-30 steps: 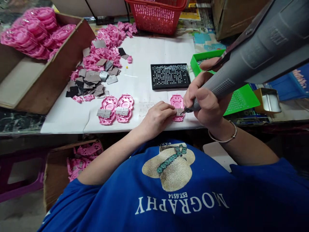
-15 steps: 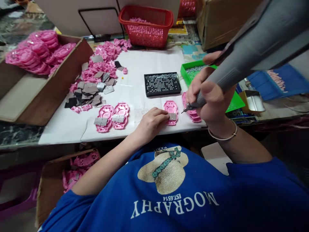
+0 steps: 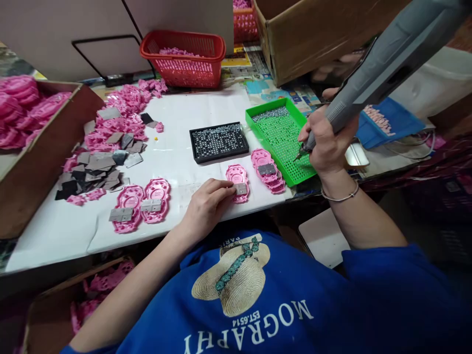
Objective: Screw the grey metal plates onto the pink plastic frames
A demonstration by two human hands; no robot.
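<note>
My left hand (image 3: 210,204) lies at the table's front edge. Its fingers are pressed together on a pink plastic shell (image 3: 237,173), and the fingertips hold down the small grey metal plate (image 3: 241,189) on it. In my right hand (image 3: 329,142) is a grey electric screwdriver (image 3: 383,71), tilted with its bit pointing down over the green screw tray (image 3: 276,140). Whether a screw sits on the bit is too small to tell. Between the left hand and that tray rests a stack of pink shells (image 3: 262,158), a darker plate on top.
Two pink shells with plates (image 3: 157,189) lie to the left. A black screw tray (image 3: 219,156) sits mid-table. Further left are piled grey plates (image 3: 99,164) and small pink parts (image 3: 127,98) beside a cardboard box (image 3: 44,142). A red basket (image 3: 184,69) stands behind.
My right hand has moved the screwdriver away from the held shell to over the green tray. My left hand stays on the shell. The camera view has turned to the right.
</note>
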